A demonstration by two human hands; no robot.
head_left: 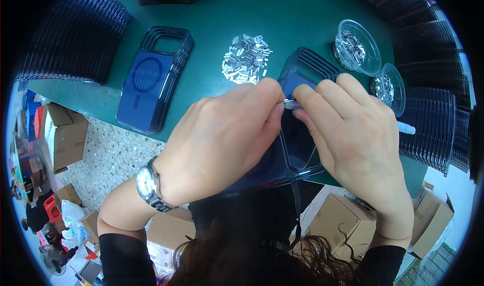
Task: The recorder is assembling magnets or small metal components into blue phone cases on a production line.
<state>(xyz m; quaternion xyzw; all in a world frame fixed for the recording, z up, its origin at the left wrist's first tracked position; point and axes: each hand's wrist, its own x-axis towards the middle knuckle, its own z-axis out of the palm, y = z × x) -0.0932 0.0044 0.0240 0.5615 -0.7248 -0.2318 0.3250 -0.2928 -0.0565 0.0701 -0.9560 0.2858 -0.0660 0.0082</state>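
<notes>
Over a stack of dark blue phone cases with clear frames [302,135], my two hands meet fingertip to fingertip. My left hand [224,130], with a metal watch [147,182] on its wrist, is closed in a pinch at a small silvery piece [286,101]. Closed round a slim pen-like tool with a pale blue end [406,128] is my right hand [353,130]; the tool's other end comes out at the fingertips, against the silvery piece. Beyond the hands, small flat metal strips [247,59] lie heaped on the green table. My hands hide part of the cases.
Another stack of blue phone cases [143,79] lies at left. Two clear round tubs [364,46] [396,87] hold metal strips at right. Tall stacks of dark cases [75,34] [428,119] line both sides of the table [212,9]. Cardboard boxes [65,135] stand on the floor.
</notes>
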